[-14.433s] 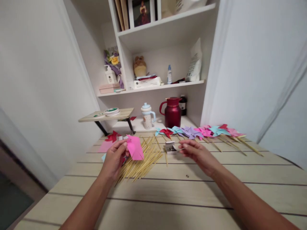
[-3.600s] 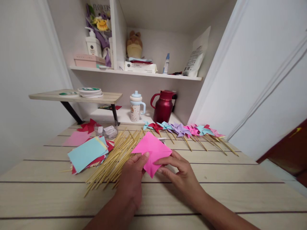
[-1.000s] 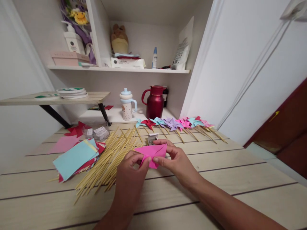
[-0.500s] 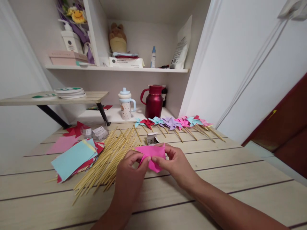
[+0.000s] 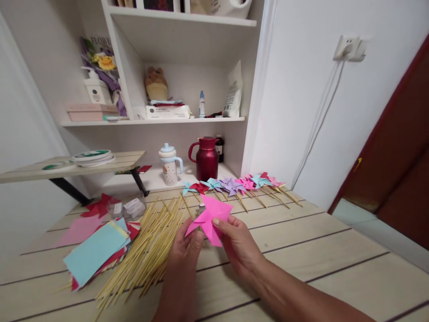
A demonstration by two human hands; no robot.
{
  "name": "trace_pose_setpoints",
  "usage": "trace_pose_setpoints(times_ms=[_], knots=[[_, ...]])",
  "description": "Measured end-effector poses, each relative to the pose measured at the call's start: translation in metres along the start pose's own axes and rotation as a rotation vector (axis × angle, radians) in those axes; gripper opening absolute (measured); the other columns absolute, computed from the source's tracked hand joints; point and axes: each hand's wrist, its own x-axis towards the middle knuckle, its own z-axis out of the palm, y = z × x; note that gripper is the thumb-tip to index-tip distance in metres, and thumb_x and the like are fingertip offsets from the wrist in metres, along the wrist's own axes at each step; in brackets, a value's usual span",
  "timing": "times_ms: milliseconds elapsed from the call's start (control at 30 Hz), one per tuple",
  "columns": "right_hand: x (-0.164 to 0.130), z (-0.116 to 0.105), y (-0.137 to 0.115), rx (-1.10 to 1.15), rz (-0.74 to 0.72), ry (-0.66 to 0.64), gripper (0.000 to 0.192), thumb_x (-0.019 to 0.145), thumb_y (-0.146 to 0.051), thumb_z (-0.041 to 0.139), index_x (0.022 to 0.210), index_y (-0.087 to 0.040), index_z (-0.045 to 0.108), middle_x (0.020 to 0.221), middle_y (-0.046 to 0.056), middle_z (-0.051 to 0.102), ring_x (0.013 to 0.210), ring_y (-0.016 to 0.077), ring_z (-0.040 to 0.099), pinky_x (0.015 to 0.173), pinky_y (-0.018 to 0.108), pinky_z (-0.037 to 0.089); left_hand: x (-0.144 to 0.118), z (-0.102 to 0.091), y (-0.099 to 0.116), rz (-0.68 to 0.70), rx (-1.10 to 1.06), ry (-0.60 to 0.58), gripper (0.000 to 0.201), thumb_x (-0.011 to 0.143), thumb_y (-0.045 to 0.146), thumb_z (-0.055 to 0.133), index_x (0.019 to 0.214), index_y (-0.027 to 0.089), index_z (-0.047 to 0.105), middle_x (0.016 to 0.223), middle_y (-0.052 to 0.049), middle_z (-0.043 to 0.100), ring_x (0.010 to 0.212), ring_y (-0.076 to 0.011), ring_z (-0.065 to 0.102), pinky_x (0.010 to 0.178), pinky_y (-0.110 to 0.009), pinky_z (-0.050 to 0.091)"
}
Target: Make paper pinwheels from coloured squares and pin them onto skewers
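A bright pink paper pinwheel with folded, pointed blades is held up over the table in front of me. My right hand pinches it, the thumb pressed on its centre and the fingers behind. At its left point, my left hand curls its fingers against the paper; their tips are partly hidden. Just behind the pinwheel, a small box is mostly covered by it. Left of my hands lie many thin wooden sticks in a loose pile.
Finished pinwheels on sticks lie along the back. Coloured paper sheets, a red paper piece and clear small boxes are at the left. A cup and a red jug stand behind, under the shelf.
The pink paper has gone from a bunched fold to a spread pinwheel shape. My left thumb has come away from its centre; my right thumb now presses there. The view has tilted up.
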Motion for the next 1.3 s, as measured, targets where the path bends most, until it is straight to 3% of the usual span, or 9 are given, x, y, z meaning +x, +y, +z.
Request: trace_pose_setpoints(times_ms=[100, 333, 500, 667, 867, 967, 1100, 1233, 1300], knots=[[-0.003, 0.003, 0.002, -0.001, 0.004, -0.025, 0.022, 0.062, -0.028, 0.086, 0.075, -0.012, 0.076, 0.067, 0.003, 0.072, 0.061, 0.0119, 0.056, 0.064, 0.023, 0.044, -0.007, 0.01, 0.004, 0.018, -0.108, -0.062, 0.063, 0.055, 0.034, 0.087, 0.114, 0.019, 0.068, 0.112, -0.01, 0.074, 0.115, -0.0296, 0.062, 0.096, -0.037, 0.047], [-0.007, 0.006, 0.014, 0.007, 0.042, -0.037, 0.027, 0.06, -0.028, 0.088, 0.081, -0.013, 0.077, 0.068, 0.004, 0.073, 0.059, 0.0129, 0.058, 0.061, 0.024, 0.045, -0.019, 0.012, 0.02, -0.033, -0.147, -0.032, 0.045, 0.067, 0.029, 0.082, 0.109, 0.02, 0.07, 0.106, -0.007, 0.075, 0.109, -0.0256, 0.065, 0.1, -0.039, 0.045], [-0.008, 0.005, 0.014, 0.023, 0.052, -0.053, 0.027, 0.061, -0.028, 0.087, 0.083, -0.014, 0.077, 0.071, 0.005, 0.075, 0.064, 0.0157, 0.062, 0.066, 0.027, 0.048, -0.019, 0.009, 0.014, -0.055, -0.035, -0.052, 0.027, 0.072, 0.033, 0.078, 0.095, 0.019, 0.073, 0.095, -0.006, 0.076, 0.098, -0.0234, 0.067, 0.09, -0.035, 0.047], [-0.01, 0.006, 0.011, 0.005, 0.046, -0.061, 0.022, 0.062, -0.026, 0.086, 0.08, -0.015, 0.078, 0.07, 0.004, 0.075, 0.066, 0.0161, 0.063, 0.071, 0.028, 0.048, -0.02, 0.006, 0.014, -0.073, 0.098, -0.027, 0.03, 0.072, 0.042, 0.076, 0.085, 0.015, 0.075, 0.083, -0.005, 0.074, 0.081, -0.019, 0.064, 0.083, -0.031, 0.045], [-0.012, 0.006, 0.014, -0.007, 0.04, -0.043, 0.019, 0.063, -0.025, 0.085, 0.077, -0.016, 0.075, 0.073, 0.003, 0.075, 0.066, 0.0145, 0.061, 0.07, 0.027, 0.047, -0.024, 0.009, 0.019, -0.133, 0.058, 0.049, 0.028, 0.062, 0.039, 0.083, 0.074, 0.015, 0.075, 0.065, 0.0, 0.068, 0.062, -0.0131, 0.056, 0.067, -0.026, 0.044], [-0.011, 0.005, 0.014, -0.03, 0.062, -0.043, 0.02, 0.065, -0.027, 0.084, 0.076, -0.016, 0.072, 0.073, 0.002, 0.073, 0.067, 0.0142, 0.062, 0.069, 0.026, 0.046, -0.019, 0.004, 0.019, -0.139, 0.015, 0.036, 0.024, 0.063, 0.036, 0.082, 0.07, 0.015, 0.073, 0.067, -0.001, 0.07, 0.063, -0.0137, 0.059, 0.068, -0.026, 0.046], [-0.006, -0.003, 0.009, -0.157, 0.066, -0.075, 0.03, 0.08, -0.042, 0.072, 0.099, -0.019, 0.066, 0.089, 0.005, 0.075, 0.08, 0.0196, 0.068, 0.081, 0.034, 0.048, -0.008, -0.009, 0.036, -0.105, -0.104, 0.034, 0.022, 0.068, 0.028, 0.079, 0.084, 0.012, 0.074, 0.086, -0.008, 0.076, 0.076, -0.0177, 0.067, 0.074, -0.028, 0.051], [-0.001, -0.016, 0.004, -0.411, -0.077, -0.151, 0.035, 0.088, -0.037, 0.065, 0.118, -0.026, 0.05, 0.101, 0.006, 0.074, 0.091, 0.0215, 0.07, 0.092, 0.041, 0.047, 0.001, -0.022, 0.058, -0.21, -0.221, 0.088, 0.024, 0.07, 0.012, 0.076, 0.094, 0.014, 0.071, 0.092, -0.008, 0.076, 0.074, -0.017, 0.069, 0.071, -0.028, 0.055], [0.001, -0.021, 0.003, -0.565, -0.253, -0.237, 0.035, 0.09, -0.031, 0.062, 0.121, -0.029, 0.047, 0.109, 0.006, 0.071, 0.09, 0.0209, 0.069, 0.09, 0.042, 0.049, 0.002, -0.025, 0.061, -0.23, -0.264, 0.053, 0.024, 0.073, 0.011, 0.074, 0.096, 0.015, 0.071, 0.094, -0.008, 0.076, 0.075, -0.0169, 0.07, 0.071, -0.028, 0.056]])
